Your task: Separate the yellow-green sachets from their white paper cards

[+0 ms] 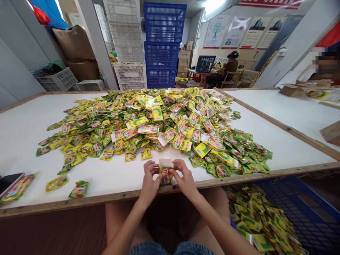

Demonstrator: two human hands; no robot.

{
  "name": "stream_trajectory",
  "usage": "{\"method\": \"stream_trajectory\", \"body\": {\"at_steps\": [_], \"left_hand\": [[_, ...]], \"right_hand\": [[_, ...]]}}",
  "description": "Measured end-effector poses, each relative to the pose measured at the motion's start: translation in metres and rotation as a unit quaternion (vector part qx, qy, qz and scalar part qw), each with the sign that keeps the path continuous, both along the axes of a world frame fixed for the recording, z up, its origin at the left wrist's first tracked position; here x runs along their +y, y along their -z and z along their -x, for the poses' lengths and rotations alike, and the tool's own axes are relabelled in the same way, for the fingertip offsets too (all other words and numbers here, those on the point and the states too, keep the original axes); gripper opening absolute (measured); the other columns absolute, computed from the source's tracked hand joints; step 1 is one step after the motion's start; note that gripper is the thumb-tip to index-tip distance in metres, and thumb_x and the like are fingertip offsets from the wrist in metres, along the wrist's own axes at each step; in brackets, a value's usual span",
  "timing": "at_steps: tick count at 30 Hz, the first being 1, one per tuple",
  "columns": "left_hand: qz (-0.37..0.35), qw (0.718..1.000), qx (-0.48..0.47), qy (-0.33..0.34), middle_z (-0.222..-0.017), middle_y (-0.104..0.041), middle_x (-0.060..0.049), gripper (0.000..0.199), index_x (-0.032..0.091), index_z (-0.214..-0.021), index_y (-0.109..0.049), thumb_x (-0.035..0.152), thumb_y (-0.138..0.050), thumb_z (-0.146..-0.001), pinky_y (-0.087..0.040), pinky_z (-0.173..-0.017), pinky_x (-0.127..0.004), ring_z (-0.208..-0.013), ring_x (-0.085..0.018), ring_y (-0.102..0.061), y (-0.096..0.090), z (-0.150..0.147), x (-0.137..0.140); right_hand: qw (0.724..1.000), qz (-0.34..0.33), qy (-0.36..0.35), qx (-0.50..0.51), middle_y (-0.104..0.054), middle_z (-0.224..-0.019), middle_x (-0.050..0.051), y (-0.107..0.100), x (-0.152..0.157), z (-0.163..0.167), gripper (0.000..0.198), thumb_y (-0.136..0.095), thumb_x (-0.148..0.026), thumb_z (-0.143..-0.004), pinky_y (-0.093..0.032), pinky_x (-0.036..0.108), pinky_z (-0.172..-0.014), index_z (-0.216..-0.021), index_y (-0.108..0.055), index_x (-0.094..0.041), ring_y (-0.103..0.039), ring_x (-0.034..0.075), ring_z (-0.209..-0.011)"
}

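1. Small box (166,174), pale flap (166,162) up, is at the near edge of the white table (119,180).
2. The left hand (151,179) and the right hand (185,177) hold it, one on each side.
3. Behind it lies a big pile of shiny packets (97,146) and more boxes (182,124).

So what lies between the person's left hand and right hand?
A small printed carton, its pale flap up; the left hand and the right hand both hold it. The head view shows this.
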State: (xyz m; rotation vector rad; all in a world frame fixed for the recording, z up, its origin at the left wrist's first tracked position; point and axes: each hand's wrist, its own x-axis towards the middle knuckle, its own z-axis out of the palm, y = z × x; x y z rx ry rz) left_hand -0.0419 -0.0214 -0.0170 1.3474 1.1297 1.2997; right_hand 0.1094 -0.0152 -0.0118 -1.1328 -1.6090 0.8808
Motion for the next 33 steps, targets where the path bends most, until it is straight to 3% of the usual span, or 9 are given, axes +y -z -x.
{"method": "stream_trajectory", "body": {"at_steps": [3, 7, 12, 15, 19, 22, 28, 33], "left_hand": [[-0.017, 0.999, 0.045, 0.025, -0.096, -0.059, -0.005, 0.025, 0.020, -0.104, -0.047, 0.025, -0.053, -0.080, -0.045, -0.083, -0.032, -0.090, -0.017, -0.059, -0.001, 0.006, -0.002], [-0.016, 0.996, 0.064, 0.057, -0.092, -0.063, -0.004, 0.013, 0.019, -0.092, -0.055, 0.020, -0.052, -0.079, -0.046, -0.082, -0.032, -0.089, -0.019, -0.060, -0.004, 0.010, 0.001], [-0.057, 0.998, 0.029, 0.030, -0.114, -0.057, -0.007, 0.024, 0.020, -0.103, -0.052, 0.015, -0.049, -0.080, -0.041, -0.095, -0.036, -0.110, -0.020, -0.053, -0.003, 0.004, 0.003], [-0.077, 0.997, 0.025, 0.022, -0.110, -0.059, -0.007, 0.030, 0.021, -0.109, -0.049, 0.015, -0.049, -0.080, -0.041, -0.095, -0.036, -0.107, -0.019, -0.054, -0.004, 0.004, 0.000], [-0.095, 0.992, 0.080, 0.026, -0.104, -0.062, -0.008, 0.017, 0.019, -0.095, -0.061, 0.021, -0.053, -0.080, -0.042, -0.093, -0.035, -0.102, -0.020, -0.056, -0.011, 0.009, -0.006], [-0.079, 0.993, 0.084, 0.010, -0.100, -0.065, -0.007, 0.017, 0.018, -0.094, -0.062, 0.025, -0.053, -0.081, -0.044, -0.090, -0.034, -0.098, -0.020, -0.058, -0.016, 0.009, -0.008], [-0.049, 0.995, 0.083, -0.032, -0.086, -0.065, -0.004, 0.016, 0.018, -0.090, -0.061, 0.029, -0.055, -0.080, -0.047, -0.074, -0.027, -0.078, -0.016, -0.060, -0.019, 0.003, -0.002], [-0.075, 0.994, 0.076, -0.012, -0.088, -0.065, -0.004, 0.013, 0.019, -0.086, -0.064, 0.026, -0.055, -0.081, -0.046, -0.080, -0.030, -0.086, -0.017, -0.059, -0.011, 0.008, 0.000]], "right_hand": [[0.999, -0.035, -0.020, -0.037, -0.061, -0.092, 0.005, -0.001, 0.005, -0.001, 0.016, -0.046, -0.027, -0.086, -0.045, 0.029, -0.078, -0.097, -0.055, -0.020, -0.057, 0.017, -0.087], [0.993, -0.077, -0.062, -0.057, -0.061, -0.088, 0.006, -0.007, 0.014, -0.004, 0.021, -0.044, -0.027, -0.087, -0.045, 0.029, -0.076, -0.088, -0.064, -0.020, -0.057, 0.017, -0.085], [0.997, -0.075, -0.011, -0.027, -0.060, -0.079, 0.002, -0.009, 0.018, -0.005, 0.023, -0.050, -0.026, -0.084, -0.047, 0.027, -0.069, -0.105, -0.057, -0.021, -0.057, 0.014, -0.073], [0.995, -0.091, -0.033, -0.037, -0.062, -0.086, 0.004, -0.008, 0.015, -0.005, 0.019, -0.049, -0.025, -0.085, -0.047, 0.029, -0.075, -0.101, -0.060, -0.022, -0.058, 0.015, -0.081], [0.989, -0.114, -0.068, -0.064, -0.063, -0.098, 0.006, -0.010, 0.007, -0.004, 0.017, -0.055, -0.028, -0.082, -0.045, 0.033, -0.085, -0.096, -0.064, -0.023, -0.057, 0.018, -0.096], [0.991, -0.109, -0.052, -0.061, -0.064, -0.096, 0.005, -0.012, 0.004, -0.001, 0.017, -0.053, -0.028, -0.084, -0.046, 0.032, -0.083, -0.096, -0.063, -0.022, -0.058, 0.017, -0.093], [0.993, -0.070, 0.004, -0.097, -0.065, -0.077, 0.002, -0.019, 0.009, 0.003, 0.014, -0.053, -0.028, -0.082, -0.046, 0.027, -0.068, -0.089, -0.062, -0.020, -0.058, 0.015, -0.070], [0.994, -0.080, -0.014, -0.076, -0.065, -0.084, 0.003, -0.009, 0.008, 0.002, 0.015, -0.051, -0.028, -0.084, -0.046, 0.029, -0.074, -0.089, -0.062, -0.021, -0.059, 0.016, -0.080]]}}
